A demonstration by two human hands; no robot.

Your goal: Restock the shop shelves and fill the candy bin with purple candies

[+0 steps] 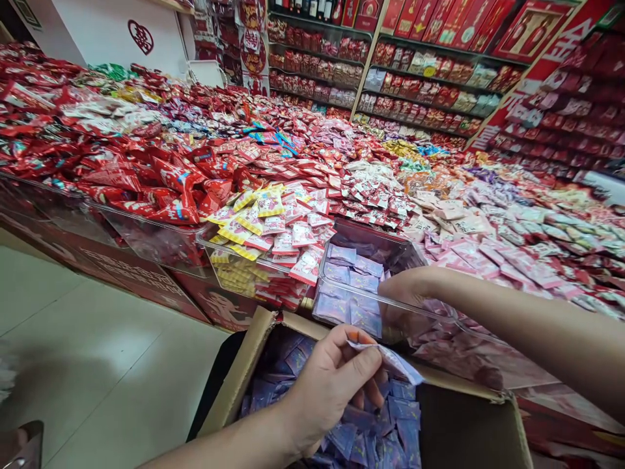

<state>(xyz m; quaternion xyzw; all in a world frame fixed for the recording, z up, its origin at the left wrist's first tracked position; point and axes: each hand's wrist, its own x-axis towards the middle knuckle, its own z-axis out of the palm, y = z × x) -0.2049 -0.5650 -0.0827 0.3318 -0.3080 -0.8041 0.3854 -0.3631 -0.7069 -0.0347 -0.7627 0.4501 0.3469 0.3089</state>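
My left hand [336, 378] pinches a small purple candy packet [398, 363] between thumb and fingers, above an open cardboard box [469, 423]. Inside that box lie many loose purple packets [359, 443]. My right hand [405, 293] reaches down into a clear plastic bin [371, 236], its fingers hidden behind the bin's front wall and rim. Next to those fingers, purple packets [349, 280] stand in neat rows along the bin's left side. Whether the right hand grips a packet cannot be made out.
Left of the bin, yellow and pink packets [273, 225] fill another clear bin, with red packets [161, 182] beyond. Pink packets [483, 257] lie to the right. Stocked shelves [424, 75] stand behind. Tiled floor [122, 365] shows at lower left.
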